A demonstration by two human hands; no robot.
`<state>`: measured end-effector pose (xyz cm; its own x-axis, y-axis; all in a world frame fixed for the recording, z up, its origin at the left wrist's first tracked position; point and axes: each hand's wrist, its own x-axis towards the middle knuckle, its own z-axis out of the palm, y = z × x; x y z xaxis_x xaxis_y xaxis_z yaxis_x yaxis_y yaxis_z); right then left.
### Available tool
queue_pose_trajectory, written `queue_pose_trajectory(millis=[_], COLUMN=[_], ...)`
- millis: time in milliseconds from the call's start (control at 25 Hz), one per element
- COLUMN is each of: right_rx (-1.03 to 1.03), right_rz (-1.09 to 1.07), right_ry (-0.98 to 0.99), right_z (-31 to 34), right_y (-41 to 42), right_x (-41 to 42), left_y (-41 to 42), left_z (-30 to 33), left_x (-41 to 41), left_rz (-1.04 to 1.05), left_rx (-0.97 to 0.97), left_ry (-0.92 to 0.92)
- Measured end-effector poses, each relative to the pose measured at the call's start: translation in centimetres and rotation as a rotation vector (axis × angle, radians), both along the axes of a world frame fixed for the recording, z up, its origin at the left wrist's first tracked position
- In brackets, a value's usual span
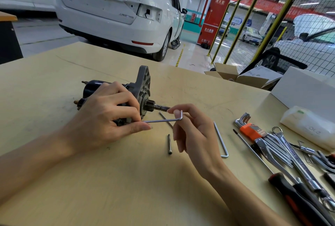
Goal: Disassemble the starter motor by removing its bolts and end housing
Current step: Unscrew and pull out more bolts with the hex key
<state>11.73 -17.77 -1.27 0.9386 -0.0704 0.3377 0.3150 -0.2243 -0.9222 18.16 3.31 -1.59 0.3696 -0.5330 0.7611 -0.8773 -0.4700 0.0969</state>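
Head view: a person's two bare hands work on a starter motor at a pale wooden worktop [126, 180].
Starter motor [141, 88]: lies on its side on the worktop, left of centre, its grey end housing and pinion shaft pointing right, its dark body with studs pointing left.
Left hand [107, 115]: wraps over the motor body from above, fingers curled round it, thumb lying along the underside beside the key's long arm.
Hex key [163, 120]: an L-shaped steel key; its long arm runs level into the motor's lower edge under the left hand, its short bend stands up at the right end.
Right hand [192, 131]: pinches the bend of the hex key between thumb and forefinger, the other fingers hanging loosely curled below.
Loose bolts: one long bolt [169, 144] lies on the worktop just below the key; a second thin rod [164, 117] lies partly behind the key.
Second hex key [221, 140]: a larger L-shaped one flat on the worktop, just right of the right hand.
Tools at right: a hex key set in an orange holder [249, 129], chrome spanners [290, 155] and a screwdriver with a red and black handle [293, 195].
Beyond the worktop: a white car [117, 12], cardboard boxes [235, 76] and a wire mesh fence [262, 26].
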Motion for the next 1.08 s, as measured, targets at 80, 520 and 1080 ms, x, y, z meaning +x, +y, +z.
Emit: queue_pose_trajectory(millis=[80, 520, 1080], right_rx=[0.026, 0.058, -0.006], right_rz=[0.062, 0.24, 0.282], right_ry=[0.008, 0.082, -0.025], right_z=[0.07, 0.4, 0.34], right_y=[0.04, 0.13, 0.22], right_x=[-0.07, -0.37, -0.77], left_y=[0.04, 0.12, 0.21], left_z=[-0.01, 0.13, 0.03], left_x=[0.04, -0.01, 0.01], left_rz=[0.0, -0.001, 0.009], left_rx=[0.002, 0.027, 0.042], left_ry=[0.0, 0.014, 0.007])
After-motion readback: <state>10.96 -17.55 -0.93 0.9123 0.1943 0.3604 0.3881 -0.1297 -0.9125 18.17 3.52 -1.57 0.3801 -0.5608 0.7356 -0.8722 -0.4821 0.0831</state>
